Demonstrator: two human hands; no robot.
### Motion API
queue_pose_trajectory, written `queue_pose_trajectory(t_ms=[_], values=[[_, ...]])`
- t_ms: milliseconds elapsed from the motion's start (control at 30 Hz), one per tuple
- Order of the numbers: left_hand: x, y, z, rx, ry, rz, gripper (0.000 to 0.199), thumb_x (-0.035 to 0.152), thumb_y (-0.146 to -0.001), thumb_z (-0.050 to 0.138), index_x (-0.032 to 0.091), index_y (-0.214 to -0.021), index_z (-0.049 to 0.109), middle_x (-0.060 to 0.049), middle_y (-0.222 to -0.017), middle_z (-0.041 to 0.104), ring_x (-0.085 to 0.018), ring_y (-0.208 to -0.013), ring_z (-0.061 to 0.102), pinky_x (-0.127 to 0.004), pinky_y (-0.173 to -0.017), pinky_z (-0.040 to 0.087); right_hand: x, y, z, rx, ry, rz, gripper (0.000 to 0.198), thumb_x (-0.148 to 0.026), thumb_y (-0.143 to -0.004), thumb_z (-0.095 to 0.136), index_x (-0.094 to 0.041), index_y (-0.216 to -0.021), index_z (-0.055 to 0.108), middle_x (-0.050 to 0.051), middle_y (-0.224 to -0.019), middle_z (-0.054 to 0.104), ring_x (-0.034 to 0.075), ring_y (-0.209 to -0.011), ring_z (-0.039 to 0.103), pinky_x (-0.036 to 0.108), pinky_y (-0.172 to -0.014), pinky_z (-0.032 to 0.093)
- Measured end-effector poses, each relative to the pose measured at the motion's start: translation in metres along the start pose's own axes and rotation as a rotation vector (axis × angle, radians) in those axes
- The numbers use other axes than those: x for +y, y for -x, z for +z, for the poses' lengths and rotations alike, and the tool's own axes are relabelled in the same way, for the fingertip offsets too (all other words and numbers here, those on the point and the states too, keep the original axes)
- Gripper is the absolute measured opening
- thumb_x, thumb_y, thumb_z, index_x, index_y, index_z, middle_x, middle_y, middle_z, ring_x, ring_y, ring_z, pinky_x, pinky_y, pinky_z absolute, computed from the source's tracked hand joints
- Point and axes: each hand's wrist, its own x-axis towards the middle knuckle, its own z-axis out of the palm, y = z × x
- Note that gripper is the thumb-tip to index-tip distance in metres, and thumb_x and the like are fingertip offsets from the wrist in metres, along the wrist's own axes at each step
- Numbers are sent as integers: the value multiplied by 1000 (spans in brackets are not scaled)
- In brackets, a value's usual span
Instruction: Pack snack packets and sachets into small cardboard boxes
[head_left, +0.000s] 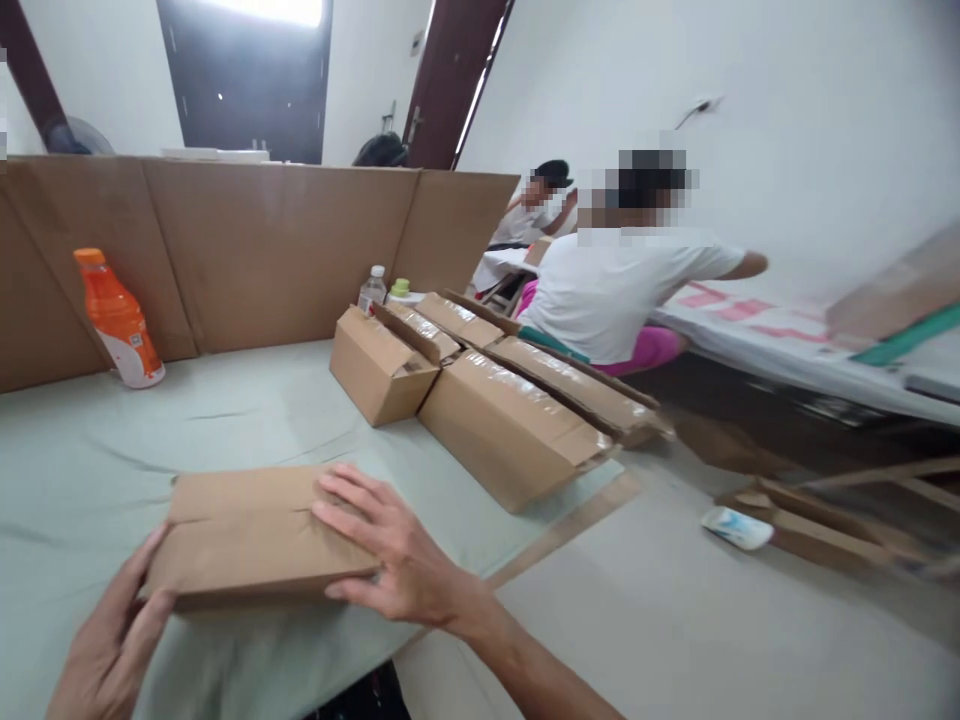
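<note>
A closed brown cardboard box lies in front of me, over the pale green tabletop. My left hand grips its left end, with the thumb at the near corner and the fingers along the side. At the right end, my right hand has its fingers spread over the top and its thumb against the near side. No tape shows on the top of this box. Beyond it to the right stands a taped cardboard box, one of several set close together.
An orange bottle stands at the left, before an upright cardboard partition. Behind the boxes is a clear bottle. Two people sit at the right, near a white-covered table. On the floor lie an open carton and a white-blue container.
</note>
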Motion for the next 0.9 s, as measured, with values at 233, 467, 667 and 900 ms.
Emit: queue_pose_trajectory(t_ms=[233, 467, 667, 900], values=[[131, -89, 147, -474, 436, 185, 77, 50, -107, 44, 17, -170, 16, -21, -172, 30, -35, -152, 46, -52, -119, 48, 18, 104, -50, 366, 497, 422, 59, -42, -99, 65, -26, -154, 52, 17, -144, 63, 39, -137, 56, 62, -107, 52], [117, -28, 185, -652, 312, 321, 78, 32, -92, 67, 24, -165, 38, -17, -174, 26, -39, -159, 30, -60, -126, 35, 55, 93, -48, 454, 775, 680, 58, -54, -103, 51, -15, -144, 58, 24, -134, 65, 44, -124, 57, 65, -99, 53], [-2, 25, 109, -281, 20, 356, 51, 32, -98, 56, 37, -148, 61, -8, -165, 49, -38, -151, 47, -60, -118, 47, 70, 73, -43, 474, 779, 757, 55, -52, -100, 53, -18, -143, 59, 24, -132, 64, 44, -120, 56, 66, -97, 51], [-94, 44, -23, 76, -317, 110, 38, 59, -94, 53, 37, -119, 72, -8, -139, 70, -41, -132, 64, -62, -104, 59, 68, 77, -45, 391, 802, 822, 54, -51, -98, 53, -15, -138, 63, 25, -127, 67, 45, -113, 59, 64, -90, 51]])
